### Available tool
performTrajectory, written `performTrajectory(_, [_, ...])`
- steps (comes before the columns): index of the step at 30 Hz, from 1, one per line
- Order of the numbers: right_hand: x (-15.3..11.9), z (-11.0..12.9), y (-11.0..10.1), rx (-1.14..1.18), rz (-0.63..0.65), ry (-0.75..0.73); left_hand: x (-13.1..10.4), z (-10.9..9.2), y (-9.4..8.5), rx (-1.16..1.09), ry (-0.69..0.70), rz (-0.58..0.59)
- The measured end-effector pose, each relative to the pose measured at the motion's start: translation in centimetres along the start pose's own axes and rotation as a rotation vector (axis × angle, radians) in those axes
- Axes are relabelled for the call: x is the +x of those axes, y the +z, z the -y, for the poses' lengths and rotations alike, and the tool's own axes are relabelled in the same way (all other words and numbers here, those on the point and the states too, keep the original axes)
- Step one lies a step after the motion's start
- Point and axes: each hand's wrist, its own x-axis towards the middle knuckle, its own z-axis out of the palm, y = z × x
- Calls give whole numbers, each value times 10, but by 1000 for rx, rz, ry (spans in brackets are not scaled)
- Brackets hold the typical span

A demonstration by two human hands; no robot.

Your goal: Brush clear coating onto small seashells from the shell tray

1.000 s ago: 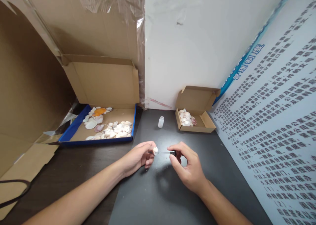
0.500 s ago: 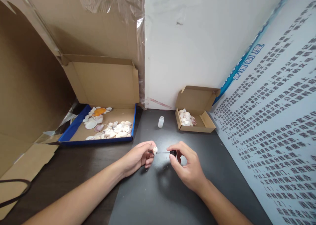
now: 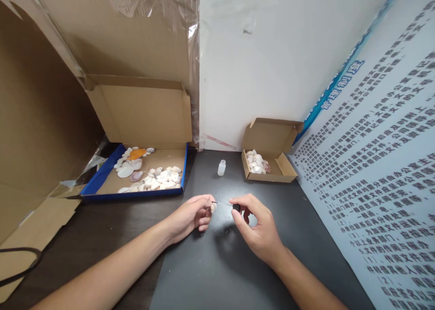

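Observation:
Pinched in the fingertips of my left hand point(image 3: 193, 215) is a small pale seashell point(image 3: 213, 207). My right hand point(image 3: 256, 224) grips the black cap of a thin brush applicator point(image 3: 236, 207), closed between thumb and fingers. The applicator's clear stem points left, and its dark brush tip lies at the shell's upper edge; whether it touches is too small to tell. Behind the hands stands a small uncapped bottle point(image 3: 221, 168) with whitish contents, upright on the dark grey mat point(image 3: 204, 273).
At the left, an open blue-sided cardboard box point(image 3: 136, 193) holds many seashells and an orange piece. A smaller open cardboard box point(image 3: 272, 178) with shells stands back right. A white wall panel point(image 3: 272, 51) and a printed poster point(image 3: 374, 165) bound the work area.
The brush tip has moved slightly up and left, from the shell's side to its upper edge, with my right hand shifting a little left. The shell looks slightly turned in my left fingers.

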Motion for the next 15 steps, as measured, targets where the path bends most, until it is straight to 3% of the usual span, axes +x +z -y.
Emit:
performTrajectory(8, [1,0,-2,-18,-36,2,-1,-1,0,-8,-9,9])
performTrajectory(15, [1,-1,0,-23,11,28,-2,-2,1,9,4,7])
